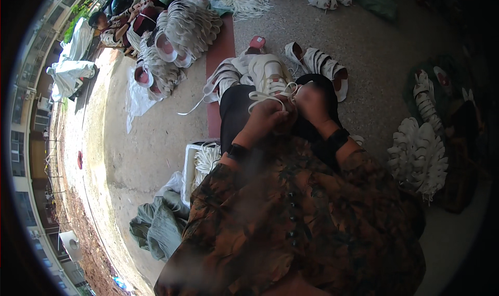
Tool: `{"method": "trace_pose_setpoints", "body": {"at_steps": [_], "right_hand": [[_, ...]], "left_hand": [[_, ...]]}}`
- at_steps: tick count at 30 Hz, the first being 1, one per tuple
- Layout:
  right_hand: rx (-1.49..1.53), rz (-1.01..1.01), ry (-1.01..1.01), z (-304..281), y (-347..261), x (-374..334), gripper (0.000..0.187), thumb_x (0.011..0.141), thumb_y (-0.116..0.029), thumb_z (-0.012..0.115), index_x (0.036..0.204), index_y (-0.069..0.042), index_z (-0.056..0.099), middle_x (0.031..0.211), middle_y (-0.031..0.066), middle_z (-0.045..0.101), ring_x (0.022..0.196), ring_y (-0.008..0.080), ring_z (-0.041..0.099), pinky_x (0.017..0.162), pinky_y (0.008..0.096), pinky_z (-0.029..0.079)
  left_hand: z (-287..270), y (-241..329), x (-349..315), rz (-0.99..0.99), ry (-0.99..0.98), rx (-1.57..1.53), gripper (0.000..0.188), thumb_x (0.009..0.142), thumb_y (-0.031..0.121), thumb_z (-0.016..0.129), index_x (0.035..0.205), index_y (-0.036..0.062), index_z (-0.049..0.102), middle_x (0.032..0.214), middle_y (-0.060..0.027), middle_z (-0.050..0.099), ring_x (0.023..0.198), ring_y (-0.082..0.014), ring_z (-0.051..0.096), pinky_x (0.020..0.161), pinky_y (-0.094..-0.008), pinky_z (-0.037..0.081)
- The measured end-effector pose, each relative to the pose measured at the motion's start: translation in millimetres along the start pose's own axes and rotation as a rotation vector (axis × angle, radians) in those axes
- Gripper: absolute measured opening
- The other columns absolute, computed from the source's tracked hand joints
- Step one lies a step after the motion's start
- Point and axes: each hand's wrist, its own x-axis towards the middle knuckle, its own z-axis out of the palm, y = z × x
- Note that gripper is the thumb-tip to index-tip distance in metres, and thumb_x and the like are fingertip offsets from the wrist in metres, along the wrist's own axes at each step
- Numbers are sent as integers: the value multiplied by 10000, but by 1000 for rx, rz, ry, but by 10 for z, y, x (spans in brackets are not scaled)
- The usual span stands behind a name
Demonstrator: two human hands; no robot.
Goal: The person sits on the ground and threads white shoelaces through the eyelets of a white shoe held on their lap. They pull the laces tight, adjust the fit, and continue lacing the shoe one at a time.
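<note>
White fabric shoe upper with a rounded toe [266,70], over the knees of black-trousered legs [236,111]. Long axis runs away from the torso, slightly left; toe at the far end, lacing at the near end, just ahead of the fingers. Other white uppers press against its left side.

Flat off-white lace [255,95] stands in loose loops above the near end, between shoe and knuckles. Left hand [270,116] is nearer these loops, directly on their near side; fingers curled in, tips pinched with no visible gap, lace apparently between them. Right hand [313,104] sits just beside the lacing, toward the right knee; fingers bent, nearly closed, a lace strand reaching them. Blur there: cannot tell whether they grip it. 2 dark wristbands, 1 per wrist.

Concrete floor [140,179]: a row of nested white uppers with reddish lining [321,63] lies just past the right knee. Large nested stack of white uppers [191,28] toward the far left edge. White-rimmed box [187,171] beside the left hip, pale laces [208,160] inside; crumpled grey-green cloth [158,226] near it. Another white stack [419,153] toward the right edge.
</note>
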Motion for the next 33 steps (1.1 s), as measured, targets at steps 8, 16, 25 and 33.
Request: {"method": "trace_pose_setpoints", "body": {"at_steps": [8,16,25,33], "right_hand": [[-399,-130,2,19,-56,-27,96,705,-24,612,681,-22,518,665,126,547,604,326,550,555,404,432],[-718,-344,-5,139,-246,-62,74,687,-85,593,714,-60,529,705,156,557,660,379,573,586,466,457],[-701,-269,107,245,-39,-75,93,670,-67,601,721,-39,528,719,198,568,720,407,566,613,503,441],[-721,-296,37,229,-55,-58,98,705,-104,586,770,-46,542,731,205,565,725,399,579,639,490,467]], "left_hand": [[27,-11,-10,37,30,31,106,820,120,643,797,17,627,733,-4,605,692,-80,549,642,-255,468],[57,227,-41,13,85,171,157,801,175,654,769,25,618,695,-57,599,657,-131,571,628,-300,466],[58,318,-103,-59,67,-16,171,821,174,622,807,4,619,731,-92,611,691,-167,601,656,-307,474],[70,243,-42,-43,87,-37,146,845,127,608,773,1,629,754,11,627,683,-68,559,639,-254,478]]}}
